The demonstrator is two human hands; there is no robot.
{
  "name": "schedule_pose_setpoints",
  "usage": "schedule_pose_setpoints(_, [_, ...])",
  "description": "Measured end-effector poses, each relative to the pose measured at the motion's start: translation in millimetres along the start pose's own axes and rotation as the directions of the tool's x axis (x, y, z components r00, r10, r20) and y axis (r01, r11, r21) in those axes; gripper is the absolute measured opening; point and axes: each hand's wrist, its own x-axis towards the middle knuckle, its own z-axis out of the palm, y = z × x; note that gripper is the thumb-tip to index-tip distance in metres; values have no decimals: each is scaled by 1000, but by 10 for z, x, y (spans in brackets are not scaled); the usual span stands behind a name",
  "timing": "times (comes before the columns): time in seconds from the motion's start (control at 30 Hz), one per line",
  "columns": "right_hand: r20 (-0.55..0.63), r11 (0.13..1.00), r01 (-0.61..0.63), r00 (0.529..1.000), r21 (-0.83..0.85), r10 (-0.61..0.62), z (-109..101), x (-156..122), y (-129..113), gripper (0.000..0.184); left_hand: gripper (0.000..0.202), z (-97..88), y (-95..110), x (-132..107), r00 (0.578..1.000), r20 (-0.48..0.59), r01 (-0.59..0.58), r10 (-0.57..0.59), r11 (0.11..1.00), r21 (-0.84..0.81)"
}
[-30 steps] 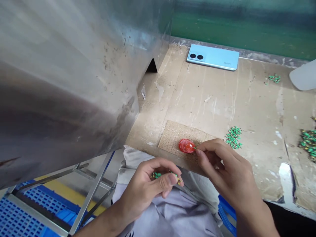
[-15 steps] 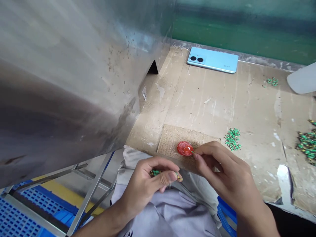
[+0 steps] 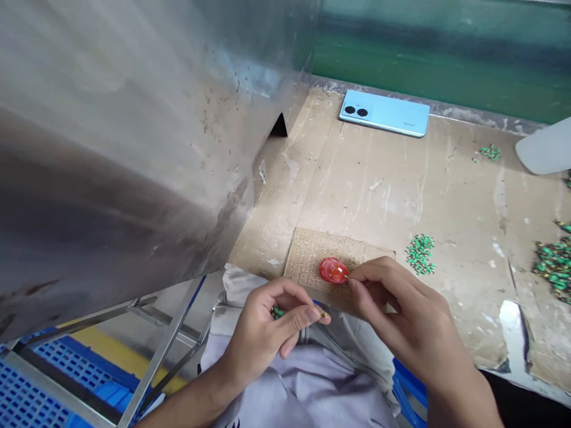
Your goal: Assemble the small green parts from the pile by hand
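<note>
My right hand [image 3: 401, 309] pinches a tiny green piece and holds its tip against a glossy red blob [image 3: 333, 270] lying on a small perforated brown pad [image 3: 312, 255] at the table's near edge. My left hand [image 3: 272, 333] hovers over my lap just below the pad, curled shut around a bunch of small green pieces [image 3: 277, 311], with one thin piece pinched between thumb and forefinger.
A large steel housing [image 3: 125, 137] fills the left side. A light blue phone [image 3: 384, 112] lies face down at the back. Piles of green pieces [image 3: 420, 253] lie right of the pad, more of the green pieces [image 3: 553, 261] at the far right. Blue crates [image 3: 53, 386] sit below left.
Both hands stay almost where they were; the left hand has edged slightly up toward the pad. The camera has tilted a little, shifting the scene down.
</note>
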Motion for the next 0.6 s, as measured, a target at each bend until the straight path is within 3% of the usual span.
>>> schedule_pose_setpoints(0.37, [37, 999, -6, 999, -34, 7, -33, 50, 11, 7, 31, -3, 17, 7, 990, -121, 82, -65, 986, 144])
schedule_pose_setpoints(0.6, [52, 999, 10, 999, -54, -8, -49, 89, 2, 8, 26, 21, -3, -14, 988, -150, 55, -31, 985, 160])
